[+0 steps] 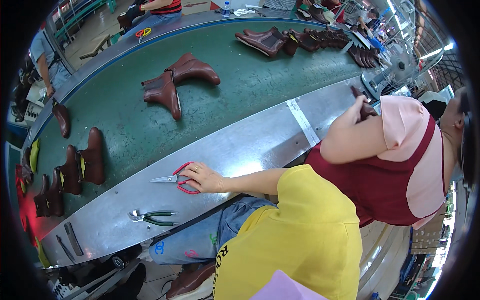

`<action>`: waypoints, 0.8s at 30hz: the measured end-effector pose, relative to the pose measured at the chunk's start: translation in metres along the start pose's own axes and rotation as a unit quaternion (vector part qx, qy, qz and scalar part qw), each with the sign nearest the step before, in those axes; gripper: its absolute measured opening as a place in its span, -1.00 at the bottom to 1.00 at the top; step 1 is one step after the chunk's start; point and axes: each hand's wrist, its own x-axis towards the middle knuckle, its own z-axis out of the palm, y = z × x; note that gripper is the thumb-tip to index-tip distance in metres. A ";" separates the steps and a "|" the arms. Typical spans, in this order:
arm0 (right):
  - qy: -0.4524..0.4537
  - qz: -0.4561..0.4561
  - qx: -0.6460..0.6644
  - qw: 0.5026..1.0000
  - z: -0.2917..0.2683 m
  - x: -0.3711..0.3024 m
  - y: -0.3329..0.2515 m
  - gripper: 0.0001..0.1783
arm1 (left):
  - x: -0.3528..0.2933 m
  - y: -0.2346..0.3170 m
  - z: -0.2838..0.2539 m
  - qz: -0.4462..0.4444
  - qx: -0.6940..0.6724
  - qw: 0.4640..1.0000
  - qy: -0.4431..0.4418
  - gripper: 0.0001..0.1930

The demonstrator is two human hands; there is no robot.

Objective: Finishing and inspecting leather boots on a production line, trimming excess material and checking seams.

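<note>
My right hand (pixel 204 178), a ring on one finger, is closed over the red handles of a pair of scissors (pixel 165 179). The blades point left, flat against the metal table edge (pixel 235 155). Nearer me lie green-handled pliers (pixel 155 217), apart from the hand. Two dark flat tools (pixel 72 240) rest farther left on the metal. My yellow sleeve (pixel 315 192) runs to the right arm; my left hand does not show.
Brown ankle boots (pixel 90 157) stand on the green belt at left, some with yellow lining. Two more boots (pixel 172 82) lie mid-belt, and a row of boots (pixel 310 40) is at far right. A co-worker (pixel 370 150) at right handles a brown piece near a fan (pixel 400 65).
</note>
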 end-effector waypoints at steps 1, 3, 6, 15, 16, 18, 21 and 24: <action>-0.001 0.000 -0.002 1.000 0.000 -0.002 0.002 -0.59 | 0.000 0.000 0.001 0.004 -0.003 1.000 -0.002 -0.72; 0.005 -0.002 -0.010 1.000 0.001 -0.006 0.004 -0.59 | 0.000 -0.002 0.002 0.013 -0.009 1.000 -0.009 -0.71; 0.008 -0.007 -0.009 1.000 0.000 -0.008 0.005 -0.58 | -0.001 -0.004 0.002 0.026 -0.016 0.999 -0.011 -0.69; 0.028 -0.031 0.008 0.999 0.001 -0.005 0.003 -0.61 | 0.004 -0.023 0.013 0.110 -0.028 0.992 -0.055 -0.64; 0.031 -0.038 0.008 0.999 0.002 -0.002 0.002 -0.61 | 0.006 -0.032 0.018 0.155 -0.028 0.985 -0.075 -0.63; 0.063 -0.068 -0.022 0.995 0.013 0.001 -0.008 -0.61 | 0.023 -0.023 0.020 0.167 -0.069 0.972 -0.154 -0.62; 0.054 -0.116 -0.027 0.991 0.051 0.013 -0.037 -0.55 | 0.042 -0.008 0.029 0.011 -0.189 0.945 -0.265 -0.65; -0.051 -0.073 0.010 0.996 0.102 0.043 -0.101 -0.40 | 0.078 -0.020 0.032 -0.053 -0.189 0.889 -0.413 -0.58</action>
